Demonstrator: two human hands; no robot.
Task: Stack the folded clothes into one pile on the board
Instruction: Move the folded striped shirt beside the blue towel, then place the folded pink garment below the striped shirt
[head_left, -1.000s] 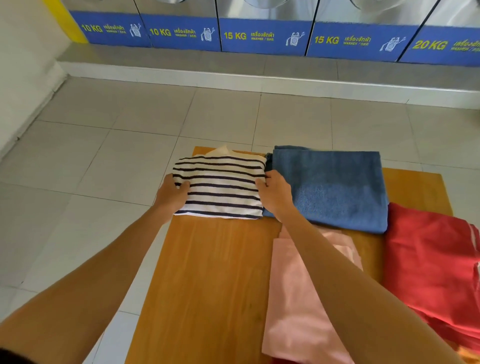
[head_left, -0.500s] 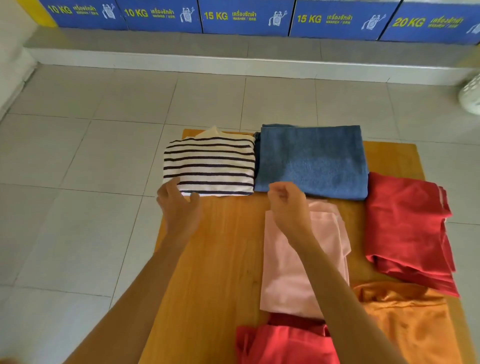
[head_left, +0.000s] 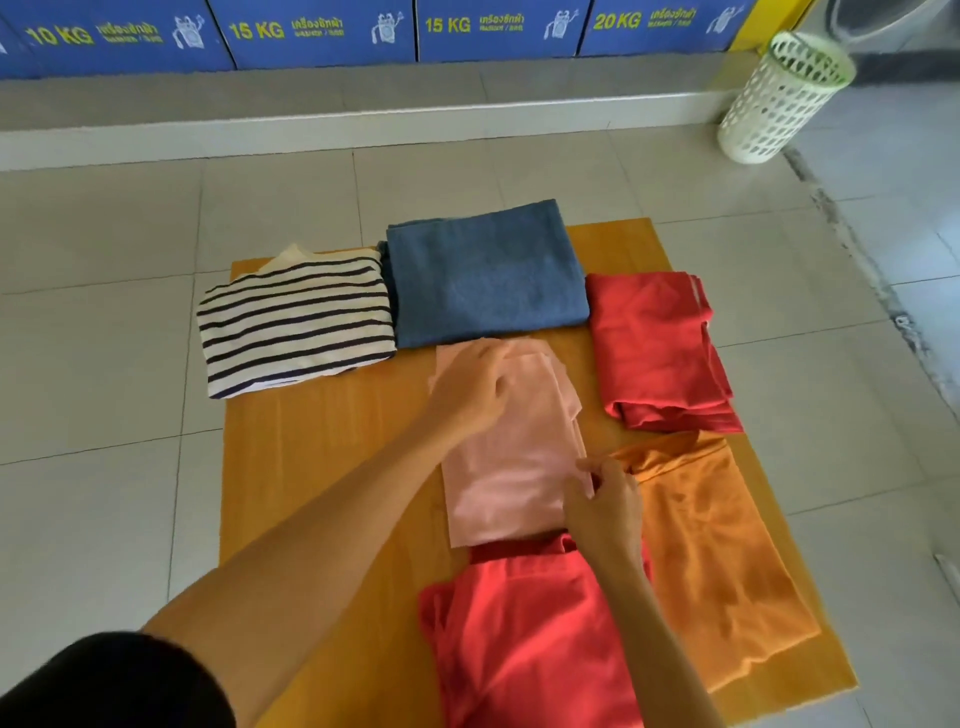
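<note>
No pile yet: six folded clothes lie apart on the wooden board (head_left: 322, 467), and the left hand (head_left: 470, 395) and right hand (head_left: 605, 501) pinch the pink garment (head_left: 511, 467) at its centre.

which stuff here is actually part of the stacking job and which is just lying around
Part of the job:
striped shirt
blue towel
pink garment
two red garments
orange garment
board

Lying about:
white basket
blue machine panels
</note>
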